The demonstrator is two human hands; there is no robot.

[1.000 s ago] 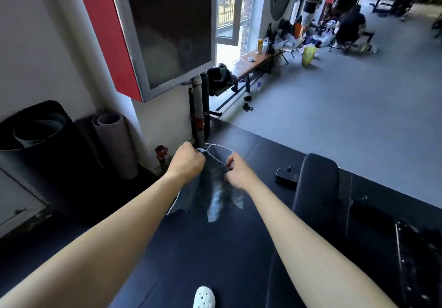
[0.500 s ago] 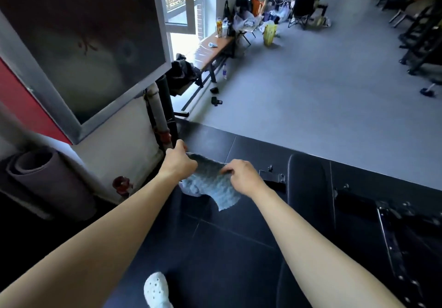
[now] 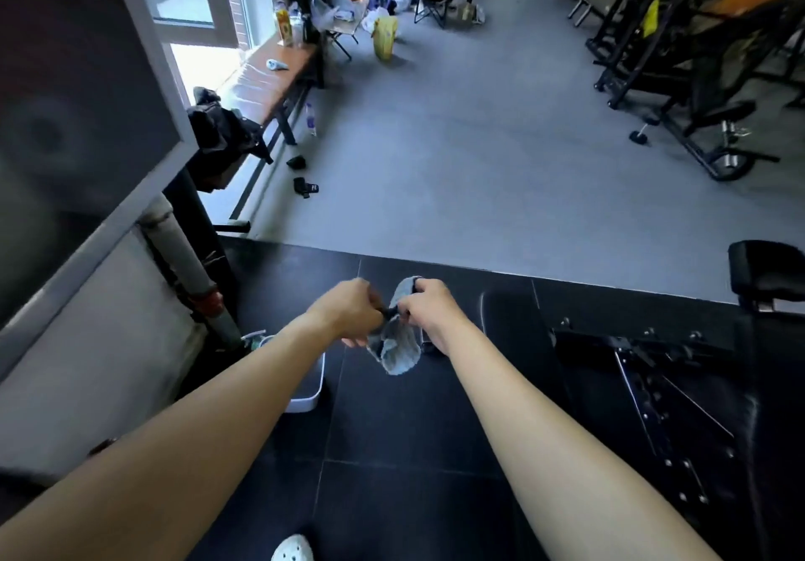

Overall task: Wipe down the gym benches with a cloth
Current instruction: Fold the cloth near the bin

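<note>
Room: gym, with grey floor (image 3: 479, 146) far off, black mats (image 3: 392, 495) near and weight machines (image 3: 697, 37) far right.
Cloth: grey-blue cloth (image 3: 398, 342), bunched up, hung in the air above the mats, just left of the bench pad and touching no bench.
Left hand: left hand (image 3: 348, 314) clenched on the cloth, pinching a dark edge at its middle.
Right hand: right hand (image 3: 429, 312) curled round the upper fold of the cloth, close beside the left.
Bench: black gym bench (image 3: 514, 342) lay near right, not touched by cloth or hands; no wipe mark could be made out on its pad.
Nearby: white basin (image 3: 311, 390) sat near left by the wall.
Done: cloth in hand and, judged by the grip, being gathered or folded for use.
Left: judged nearly everything, namely the near pad, then the second pad (image 3: 766, 273) far right, plus any benches out of view.
</note>
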